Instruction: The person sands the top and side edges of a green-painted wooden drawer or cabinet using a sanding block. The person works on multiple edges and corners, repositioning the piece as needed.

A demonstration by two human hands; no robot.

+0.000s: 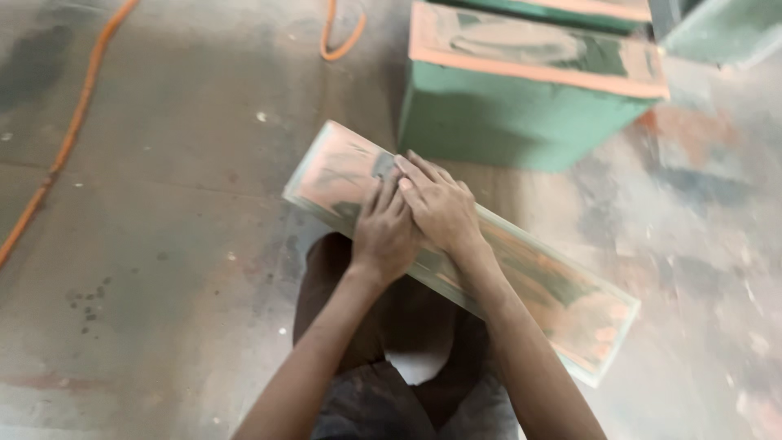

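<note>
A long, narrow green board (562, 297) with orange-brown patches on its top lies slantwise across my lap. My left hand (383, 236) and my right hand (440, 204) press down together on its upper left part, the right partly over the left. Under the fingertips sits a small grey piece, probably sandpaper (383, 165). Both hands are flat, fingers stretched forward over that piece.
A green box-shaped piece with an orange-edged top (521, 106) stands on the floor just beyond the board. An orange cable (69, 134) runs along the left of the dusty concrete floor, and another loop (342, 41) lies at the top. A grey-green object (717, 28) is at the upper right.
</note>
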